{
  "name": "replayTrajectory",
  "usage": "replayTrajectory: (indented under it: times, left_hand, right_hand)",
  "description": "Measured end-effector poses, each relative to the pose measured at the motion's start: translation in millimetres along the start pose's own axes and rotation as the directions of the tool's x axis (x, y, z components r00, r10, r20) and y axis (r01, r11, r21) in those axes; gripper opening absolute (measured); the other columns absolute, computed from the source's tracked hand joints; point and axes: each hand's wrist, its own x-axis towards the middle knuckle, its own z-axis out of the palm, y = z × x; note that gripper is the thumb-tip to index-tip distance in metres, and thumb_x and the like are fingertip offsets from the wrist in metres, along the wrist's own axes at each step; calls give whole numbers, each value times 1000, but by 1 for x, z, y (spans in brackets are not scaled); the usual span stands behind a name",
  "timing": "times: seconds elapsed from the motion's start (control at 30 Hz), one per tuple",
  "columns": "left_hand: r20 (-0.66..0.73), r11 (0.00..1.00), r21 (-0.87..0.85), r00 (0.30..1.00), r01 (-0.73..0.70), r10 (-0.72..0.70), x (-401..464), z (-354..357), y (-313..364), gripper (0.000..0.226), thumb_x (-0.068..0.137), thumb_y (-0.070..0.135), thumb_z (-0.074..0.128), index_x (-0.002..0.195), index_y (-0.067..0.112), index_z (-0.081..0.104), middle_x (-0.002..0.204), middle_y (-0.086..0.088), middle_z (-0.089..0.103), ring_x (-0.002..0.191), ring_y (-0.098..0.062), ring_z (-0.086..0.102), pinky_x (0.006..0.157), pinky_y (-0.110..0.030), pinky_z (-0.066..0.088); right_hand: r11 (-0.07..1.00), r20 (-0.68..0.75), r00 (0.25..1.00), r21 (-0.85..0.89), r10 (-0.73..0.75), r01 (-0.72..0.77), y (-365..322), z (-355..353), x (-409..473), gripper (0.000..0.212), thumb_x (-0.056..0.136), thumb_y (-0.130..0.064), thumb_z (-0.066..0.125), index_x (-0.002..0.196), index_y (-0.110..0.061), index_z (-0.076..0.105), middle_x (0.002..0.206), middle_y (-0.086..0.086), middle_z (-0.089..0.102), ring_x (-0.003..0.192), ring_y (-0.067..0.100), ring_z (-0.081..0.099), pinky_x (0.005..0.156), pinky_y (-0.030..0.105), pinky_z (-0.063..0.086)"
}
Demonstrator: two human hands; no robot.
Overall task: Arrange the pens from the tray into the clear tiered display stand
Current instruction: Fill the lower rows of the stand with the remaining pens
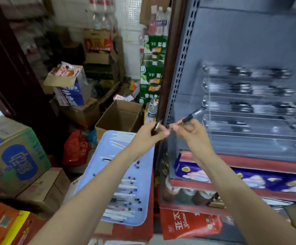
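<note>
A pale blue tray [144, 174] below my arms holds several pens [126, 193] in a heap at its near end. My left hand [148, 135] is closed around a dark pen cap or short pen piece [157, 127]. My right hand [191, 132] pinches a black pen [190, 117] whose tip points left toward the left hand. The two hands almost meet above the tray's far right corner. On the grey shelf to the right stands the clear tiered display stand [253, 128], blurred, with dark pens lying in its upper tiers.
The grey metal shelf unit [180, 68] rises on the right, with packaged goods on red-edged shelves [267, 161] below the stand. Cardboard boxes [119, 117], a red bag [74, 149] and stacked cartons crowd the floor to the left. The tray rests on a red box [135, 230].
</note>
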Motion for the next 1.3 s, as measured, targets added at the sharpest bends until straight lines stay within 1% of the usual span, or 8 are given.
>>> replayTrajectory:
  times: [0.3, 0.6, 0.7, 0.8, 0.9, 1.07, 1.17, 1.3]
  left_hand:
    - [-5, 976, 206, 998, -67, 69, 40, 92, 42, 18, 86, 21, 65, 71, 13, 66, 75, 17, 65, 73, 10, 57, 76, -18, 40]
    - [-268, 933, 361, 956, -19, 123, 65, 154, 76, 25, 98, 20, 41, 114, 7, 55, 108, -2, 53, 97, -11, 46, 73, -18, 28]
    - [-233, 932, 361, 967, -11, 102, 68, 158, 79, 26, 99, 12, 31, 111, 6, 53, 110, -8, 46, 101, -17, 45, 76, -20, 28]
    - [-146, 899, 434, 980, -63, 138, 70, 159, 79, 40, 100, 13, 34, 140, 8, 36, 115, -9, 47, 101, -16, 46, 81, -16, 31]
    - [-93, 906, 413, 984, -98, 149, 68, 162, 81, 48, 99, 16, 41, 145, 19, 27, 95, 0, 57, 84, -19, 54, 78, -24, 41]
    - [-155, 921, 375, 973, -103, 172, 69, 163, 79, 14, 92, 18, 56, 99, 14, 45, 78, 7, 70, 69, -31, 60, 72, -42, 51]
    - [-134, 912, 400, 979, -90, 155, 74, 165, 80, 12, 86, 20, 65, 92, 13, 56, 79, 10, 66, 68, -7, 58, 73, -31, 48]
    - [-79, 852, 512, 982, -110, 174, 79, 172, 86, 13, 84, 24, 67, 95, 18, 63, 84, 9, 60, 80, -5, 55, 77, -23, 42]
  right_hand:
    - [992, -84, 993, 92, -77, 85, -18, -151, 21, 12, 89, -4, 58, 85, -15, 60, 76, 5, 63, 65, 10, 64, 60, 16, 49]
    - [983, -102, 986, -148, -129, 113, -8, -244, 56, 20, 87, 5, 58, 76, -12, 63, 76, 6, 66, 68, 13, 69, 76, 25, 56]
    - [875, 1, 986, -461, -167, 148, 0, -250, 67, 13, 85, -1, 63, 80, -12, 66, 80, -1, 66, 75, 6, 64, 80, 15, 49]
    - [708, 125, 970, -666, -206, 236, 2, -248, 78, 7, 84, -7, 66, 87, -10, 71, 84, -3, 67, 79, 8, 61, 75, 9, 42]
    - [606, 182, 963, -750, -198, 266, 3, -244, 85, 8, 84, -7, 66, 88, -12, 72, 87, 2, 71, 85, 17, 65, 82, 25, 50]
    - [428, 250, 960, -859, -127, 281, 3, -244, 93, 12, 86, -13, 64, 93, -19, 71, 94, 7, 71, 89, 27, 64, 81, 40, 53]
    - [364, 300, 947, -874, -118, 322, 3, -243, 96, 16, 87, -15, 63, 100, -19, 70, 105, 7, 68, 96, 27, 62, 85, 41, 52]
    - [699, 243, 937, -625, -249, 348, -9, -241, 79, 16, 89, -24, 62, 103, -20, 69, 96, -5, 68, 89, 12, 63, 79, 21, 49]
